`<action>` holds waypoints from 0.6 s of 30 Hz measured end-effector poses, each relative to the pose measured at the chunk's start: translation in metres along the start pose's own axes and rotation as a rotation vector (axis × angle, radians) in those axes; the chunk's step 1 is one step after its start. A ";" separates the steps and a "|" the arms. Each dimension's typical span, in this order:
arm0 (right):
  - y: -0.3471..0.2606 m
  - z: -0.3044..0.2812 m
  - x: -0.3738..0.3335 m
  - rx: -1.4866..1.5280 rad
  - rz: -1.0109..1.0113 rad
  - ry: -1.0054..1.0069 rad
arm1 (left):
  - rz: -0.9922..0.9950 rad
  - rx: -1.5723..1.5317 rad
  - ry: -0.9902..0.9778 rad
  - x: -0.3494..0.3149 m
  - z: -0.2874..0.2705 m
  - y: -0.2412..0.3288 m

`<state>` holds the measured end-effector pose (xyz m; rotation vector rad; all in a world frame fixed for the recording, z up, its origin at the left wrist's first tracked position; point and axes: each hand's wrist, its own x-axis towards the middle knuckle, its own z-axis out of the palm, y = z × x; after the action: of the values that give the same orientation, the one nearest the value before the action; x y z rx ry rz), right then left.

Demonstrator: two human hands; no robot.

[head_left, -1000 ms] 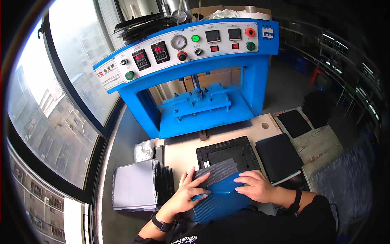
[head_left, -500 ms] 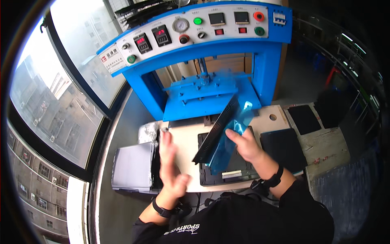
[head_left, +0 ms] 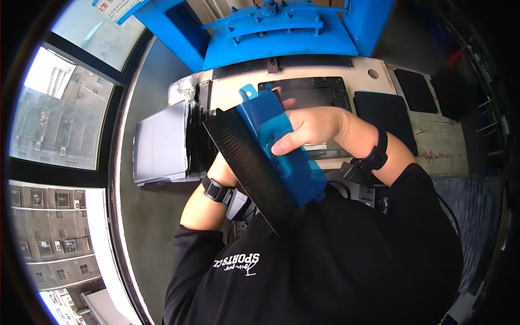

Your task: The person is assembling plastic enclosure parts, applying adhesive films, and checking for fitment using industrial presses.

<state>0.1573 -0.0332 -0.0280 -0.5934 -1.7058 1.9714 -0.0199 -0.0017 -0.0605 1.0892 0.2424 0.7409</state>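
Observation:
A long black panel (head_left: 246, 165) with rows of slots slants in front of my chest, one face covered by clear blue film (head_left: 259, 122). My right hand (head_left: 314, 127) is closed on it, the thumb pressing on the film side. Behind the panel is my left hand (head_left: 223, 172); only its part near the wrist shows, and its fingers are hidden. Fingertips show past the film's upper edge, but I cannot tell which hand they belong to. Beyond my right hand, a black shallow frame (head_left: 327, 89) lies on the light wooden board (head_left: 364, 73).
The blue press (head_left: 281, 40) stands behind the board. At left is a stack of panels with a greyish sheet on top (head_left: 161, 143), with a crumpled clear bag (head_left: 182, 89) behind it. Black flat sheets (head_left: 382, 116) lie at right. A window (head_left: 59, 114) runs along the left.
The view has tipped down toward my body. My right hand has brought the filmed panel nearer and turned it; my left hand, earlier open and apart, is now behind the panel.

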 end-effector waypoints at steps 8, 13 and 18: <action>-0.003 -0.003 -0.007 -0.138 0.113 0.048 | -0.192 -0.275 -0.108 0.004 0.008 0.019; -0.001 -0.034 -0.055 -0.090 0.189 0.153 | -0.253 -0.303 -0.143 0.003 0.008 0.018; 0.017 -0.073 -0.179 -0.024 0.264 0.631 | -0.265 -0.420 -0.171 0.012 0.004 0.004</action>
<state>0.3429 -0.0852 -0.0510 -1.3389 -1.3000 1.6645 -0.0106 0.0041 -0.0535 0.6973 0.0756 0.4311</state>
